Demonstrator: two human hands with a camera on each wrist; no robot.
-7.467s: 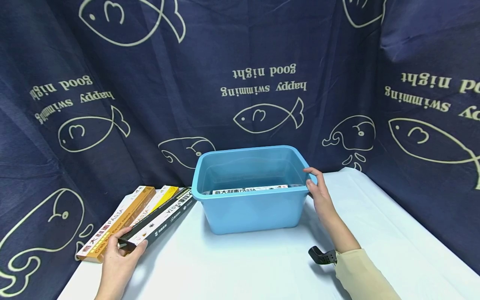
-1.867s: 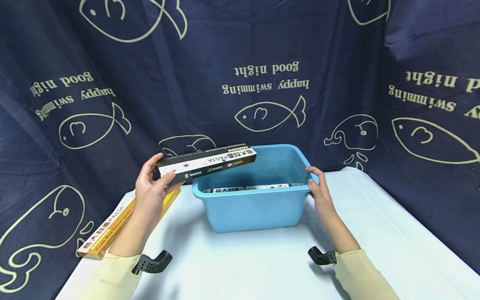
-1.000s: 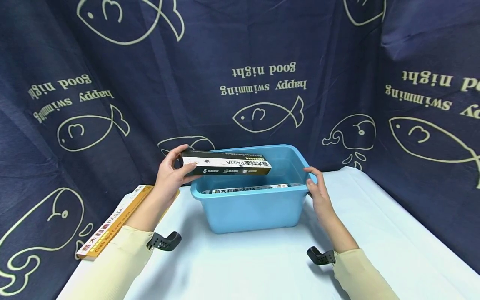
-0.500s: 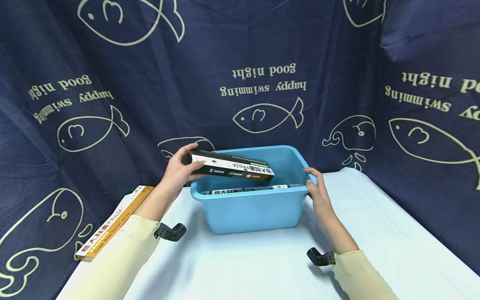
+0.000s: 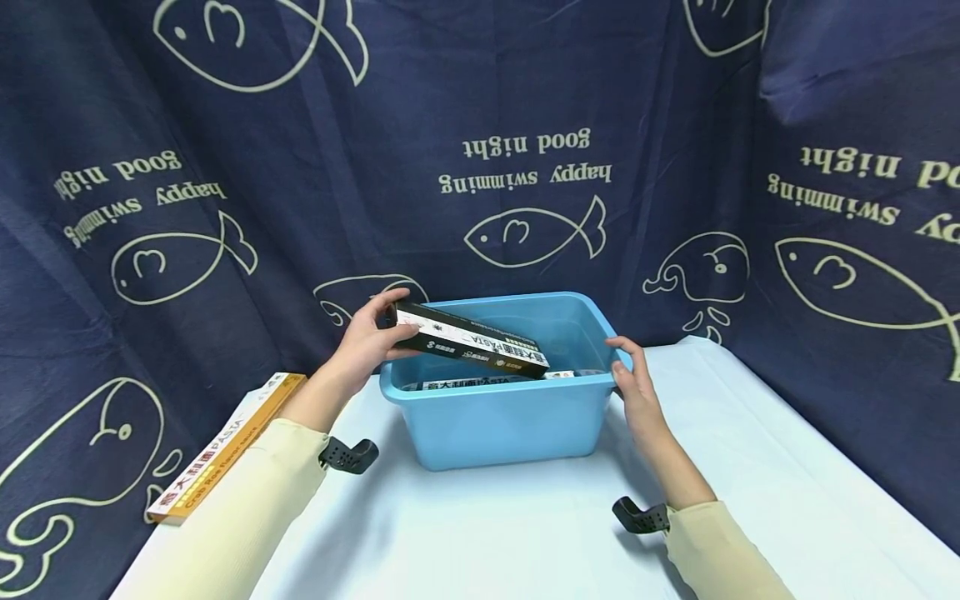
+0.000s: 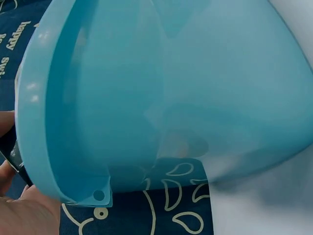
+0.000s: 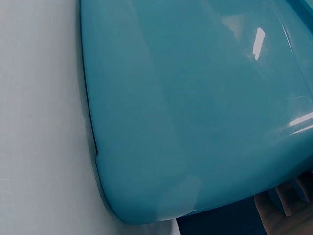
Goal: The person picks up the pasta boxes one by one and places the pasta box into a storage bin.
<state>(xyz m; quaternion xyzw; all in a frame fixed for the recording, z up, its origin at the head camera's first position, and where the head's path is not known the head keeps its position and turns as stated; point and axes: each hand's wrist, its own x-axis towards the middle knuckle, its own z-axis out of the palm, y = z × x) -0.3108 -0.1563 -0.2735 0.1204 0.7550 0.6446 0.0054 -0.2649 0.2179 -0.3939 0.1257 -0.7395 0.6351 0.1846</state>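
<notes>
My left hand (image 5: 372, 335) grips the left end of a black-and-white pasta box (image 5: 472, 340) between thumb and fingers. The box slants into the blue plastic bin (image 5: 510, 425), its right end lower and near the front wall. Inside the bin, along that wall, lies another pasta box (image 5: 558, 375), mostly hidden. My right hand (image 5: 636, 382) holds the bin's right rim, thumb on the near side. In the left wrist view the bin's end wall (image 6: 122, 88) covers most of the picture, with part of the left hand (image 6: 29, 210) at the lower left corner. Fingers (image 7: 274, 215) of the right hand show beside the bin in the right wrist view.
An orange-and-white pasta box (image 5: 225, 450) marked crab roe flavor lies on the white-covered table (image 5: 480, 533) at left, partly behind my left sleeve. Navy curtains (image 5: 420, 200) with fish drawings stand close behind the bin and along both sides.
My left hand lifted the black pasta box off the table at left, carried it right over the bin, then tipped its right end down inside. My right hand stays on the rim.
</notes>
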